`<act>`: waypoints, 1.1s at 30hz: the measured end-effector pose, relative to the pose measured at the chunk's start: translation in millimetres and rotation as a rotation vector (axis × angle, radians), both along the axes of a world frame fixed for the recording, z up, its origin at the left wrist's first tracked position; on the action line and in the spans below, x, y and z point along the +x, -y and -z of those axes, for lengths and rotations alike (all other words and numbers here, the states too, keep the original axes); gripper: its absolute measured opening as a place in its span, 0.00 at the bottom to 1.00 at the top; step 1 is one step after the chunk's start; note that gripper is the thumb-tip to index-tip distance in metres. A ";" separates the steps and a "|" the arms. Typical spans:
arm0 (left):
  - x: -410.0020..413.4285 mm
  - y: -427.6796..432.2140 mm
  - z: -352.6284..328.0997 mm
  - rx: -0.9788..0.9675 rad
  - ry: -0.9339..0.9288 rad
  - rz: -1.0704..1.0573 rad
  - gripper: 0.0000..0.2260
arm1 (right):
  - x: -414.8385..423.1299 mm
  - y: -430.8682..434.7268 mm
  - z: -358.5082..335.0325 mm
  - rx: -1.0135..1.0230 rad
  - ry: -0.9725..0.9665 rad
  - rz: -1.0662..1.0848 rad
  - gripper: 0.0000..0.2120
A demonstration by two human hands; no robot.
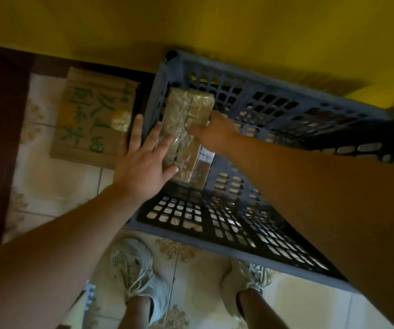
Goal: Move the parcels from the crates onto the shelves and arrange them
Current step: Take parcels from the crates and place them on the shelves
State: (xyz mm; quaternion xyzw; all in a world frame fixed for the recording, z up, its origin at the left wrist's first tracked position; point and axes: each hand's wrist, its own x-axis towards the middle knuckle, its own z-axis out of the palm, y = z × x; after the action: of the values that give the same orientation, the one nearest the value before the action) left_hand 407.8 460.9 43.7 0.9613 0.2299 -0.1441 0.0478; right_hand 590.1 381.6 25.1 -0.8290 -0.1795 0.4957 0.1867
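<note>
Inside the grey slatted crate (274, 108) on the tiled floor (191, 276), the taped brown parcel (186, 124) sits at the crate's left side, over a flatter packet (204, 162) with a white label. The left grip (141, 160) is open, fingers spread straight along the parcel's left face and thumb pressing its near end. The right grip (217, 134) clasps the parcel's right edge, thumb on top and fingers curled out of sight behind, and a flattened cardboard box (89, 119) with green lettering lies just left of the crate.
</note>
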 end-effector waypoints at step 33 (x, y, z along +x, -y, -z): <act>51.7 35.9 -47.1 -1.480 0.063 -1.000 0.15 | 5.8 122.0 -57.0 0.203 -0.344 0.910 0.23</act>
State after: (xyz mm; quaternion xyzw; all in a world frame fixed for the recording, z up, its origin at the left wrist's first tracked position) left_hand 459.4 425.0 90.8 0.4752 0.4689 -0.1914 0.7195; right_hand 595.9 259.6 82.1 -0.7072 0.1867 0.4736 0.4906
